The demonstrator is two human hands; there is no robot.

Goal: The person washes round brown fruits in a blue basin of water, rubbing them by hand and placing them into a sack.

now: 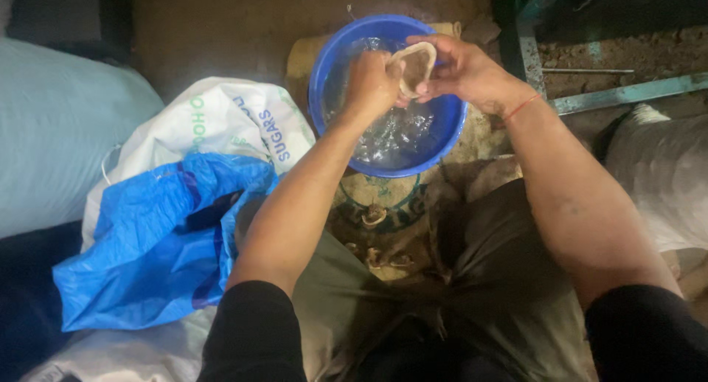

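Left hand: your left hand is fisted, grip closed on the left side of a pale loop-shaped piece, over the basin at 12 o'clock from your lap.
Right hand: your right hand comes in from 2 o'clock; its fingers pinch the right side and lower edge of the same pale piece, grip closed on it. A red thread circles that wrist.
Pale piece: held between both hands, above the water, near the far rim of the basin; what it is made of cannot be told.
Basin: round blue basin with clear water in it, standing on the dirt floor just beyond your knees.
Lap: a worn printed cloth lies across your knees at 6 o'clock from the basin, with a few small pale scraps on it.
Left side: a white printed sack at 9 o'clock from the basin, a crumpled blue plastic bag lying on and in front of it, a pale blue cushion farther out.
Right side: a grey-green metal frame at 3 o'clock from the basin, a white sack below it.
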